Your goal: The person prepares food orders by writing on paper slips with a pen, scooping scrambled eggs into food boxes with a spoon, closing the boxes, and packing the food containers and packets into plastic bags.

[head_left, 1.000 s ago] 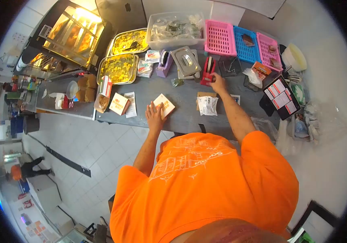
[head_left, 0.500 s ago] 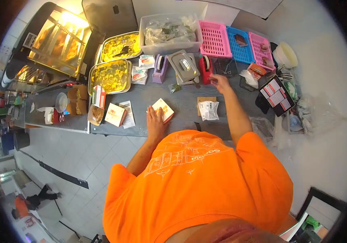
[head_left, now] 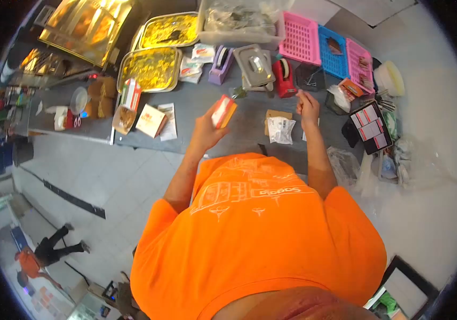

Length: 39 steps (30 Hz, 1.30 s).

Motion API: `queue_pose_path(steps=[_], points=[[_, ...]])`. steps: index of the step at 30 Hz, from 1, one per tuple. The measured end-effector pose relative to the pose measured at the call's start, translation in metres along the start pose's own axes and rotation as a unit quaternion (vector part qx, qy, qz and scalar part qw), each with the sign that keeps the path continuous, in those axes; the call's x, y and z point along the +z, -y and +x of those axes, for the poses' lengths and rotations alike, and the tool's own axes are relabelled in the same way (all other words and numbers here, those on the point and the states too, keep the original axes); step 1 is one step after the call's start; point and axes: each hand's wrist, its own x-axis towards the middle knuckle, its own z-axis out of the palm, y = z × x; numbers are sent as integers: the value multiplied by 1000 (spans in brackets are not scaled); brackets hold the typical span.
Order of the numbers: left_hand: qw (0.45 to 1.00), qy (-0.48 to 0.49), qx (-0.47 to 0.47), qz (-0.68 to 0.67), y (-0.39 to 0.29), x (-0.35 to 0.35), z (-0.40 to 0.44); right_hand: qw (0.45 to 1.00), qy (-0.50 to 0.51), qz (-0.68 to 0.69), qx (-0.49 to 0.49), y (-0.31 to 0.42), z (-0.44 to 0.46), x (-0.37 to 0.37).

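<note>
My left hand (head_left: 207, 131) grips a small white, red and orange food carton (head_left: 224, 111), tilted above the counter. Just in front of the red tape dispenser (head_left: 285, 85), my right hand (head_left: 307, 109) is closed in a pinch; whatever its fingertips hold is too small to make out. A white paper packet (head_left: 280, 130) on a piece of brown card lies between the hands, nearer the counter's front edge. To the left, another cream carton (head_left: 151, 120) rests beside a printed slip (head_left: 168, 121).
Trays of yellow food (head_left: 151, 69) stand at the back left beside a lit warmer cabinet (head_left: 87, 32). A purple tape dispenser (head_left: 221, 65), metal lids (head_left: 254, 66), and pink and blue baskets (head_left: 299, 40) line the back. A black card holder (head_left: 370, 127) stands at right. Another person (head_left: 36, 261) is far left.
My left hand has lifted the carton off the counter and tilted it. My right hand has drawn away from the red tape dispenser, toward me. The view has shifted.
</note>
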Motion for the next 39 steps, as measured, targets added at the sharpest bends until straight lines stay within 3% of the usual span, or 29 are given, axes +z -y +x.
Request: queue_pose_path(steps=[2, 4, 7, 10, 12, 14, 17, 19, 20, 21, 22, 24, 26, 29, 31, 33, 34, 37, 38, 39], points=[[998, -43, 6, 44, -29, 2, -3, 989, 148, -18, -12, 33, -55, 56], [991, -84, 31, 96, -46, 12, -8, 958, 218, -181, -49, 63, -111, 111], [956, -177, 116, 203, -56, 31, -11, 939, 179, -259, -141, 23, -110, 125], [990, -50, 50, 121, -59, 28, -17, 910, 183, -343, -142, 28, -119, 104], [995, 100, -14, -5, -49, 28, -20, 900, 166, -368, -167, 20, -124, 91], [954, 204, -46, -213, 11, 56, -15, 879, 173, -415, -161, 32, -135, 78], [873, 186, -161, -421, 12, 77, -25, 844, 117, -478, -215, 18, -133, 48], [988, 67, 2, -139, 56, 98, -10, 829, 37, -491, -264, 11, -128, 21], [997, -26, 67, 8, 61, 106, -8, 826, -11, -477, -300, 7, -122, 8], [973, -117, 128, 154, 71, 116, -6, 820, -57, -461, -335, -1, -116, -6], [944, -121, 163, 261, 109, 132, 0, 864, -33, -441, -240, -22, -103, -25], [928, -41, 124, 349, 72, 123, -20, 928, -9, -365, -70, -61, -83, -41], [909, 30, 68, 409, 21, 114, -31, 948, 37, -310, 65, -79, -72, -46], [977, -25, 131, 169, 42, 158, 4, 970, 58, -195, 130, -73, -70, -35], [988, -58, 16, -142, 47, 219, 36, 979, 76, -113, 151, -101, -48, -38], [963, 77, -147, -211, 21, 226, 50, 983, 75, -89, 143, -105, -49, -33], [983, -4, -140, -116, 2, 223, 45, 985, 65, -106, 122, -80, -61, -21], [979, -113, 16, -171, 12, 199, 30, 986, 89, -135, 28, -36, -75, 18], [965, -165, 153, 134, 26, 174, 19, 983, 111, -145, -2, -32, -79, 37], [987, -154, 45, 17, 30, 154, 14, 983, 132, -125, -22, -47, -75, 56]])
